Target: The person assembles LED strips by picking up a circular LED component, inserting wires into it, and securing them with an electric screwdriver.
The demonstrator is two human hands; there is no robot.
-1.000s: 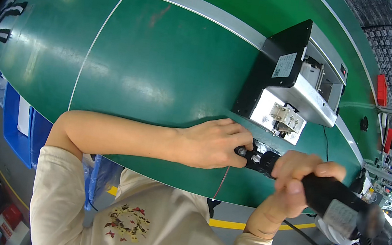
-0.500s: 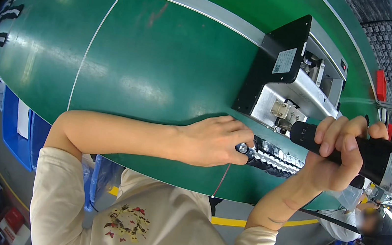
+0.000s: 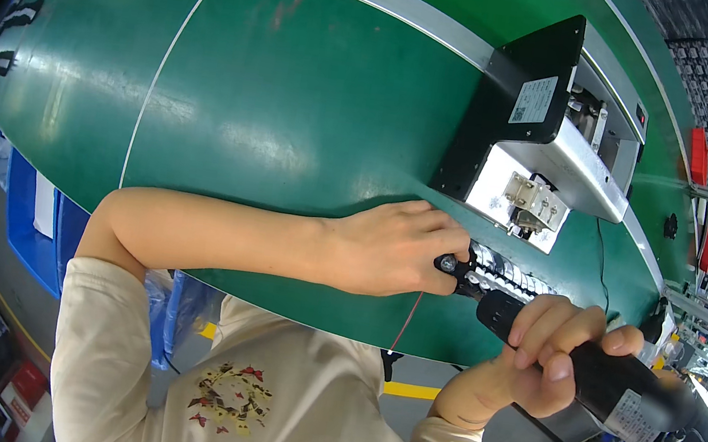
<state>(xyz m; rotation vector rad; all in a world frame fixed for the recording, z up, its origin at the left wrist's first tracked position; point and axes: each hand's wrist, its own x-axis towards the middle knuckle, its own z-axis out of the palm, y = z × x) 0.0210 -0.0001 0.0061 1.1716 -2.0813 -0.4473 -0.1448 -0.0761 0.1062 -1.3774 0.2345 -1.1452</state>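
In my right hand [image 3: 547,349] is a black electric screwdriver [image 3: 601,379] with a pale label and a trailing cord. Its nose points left, close to the near end of a long black-and-silver ribbed part [image 3: 508,270]. My left hand [image 3: 399,249] lies on the green table, its fingers closed around the left end of that part. A dark round fitting [image 3: 447,264] shows at the fingertips. The screwdriver's nose hides some of the ribbed part, and whether its bit touches anything cannot be made out. A thin red wire [image 3: 406,322] hangs from below my left hand toward the table edge.
A black-and-silver bench machine [image 3: 551,149] stands beyond my hands at the right, with a cable [image 3: 603,263] beside it. Red bins [image 3: 699,156] are fixed at the far right. Blue crates [image 3: 37,215] stand below the table's left edge. Striped straps [image 3: 1,63] lie far left.
My right hand has brought the screwdriver down and left, from beside the machine to the ribbed part. My left hand keeps its hold, almost unmoved. The view has shifted slightly.
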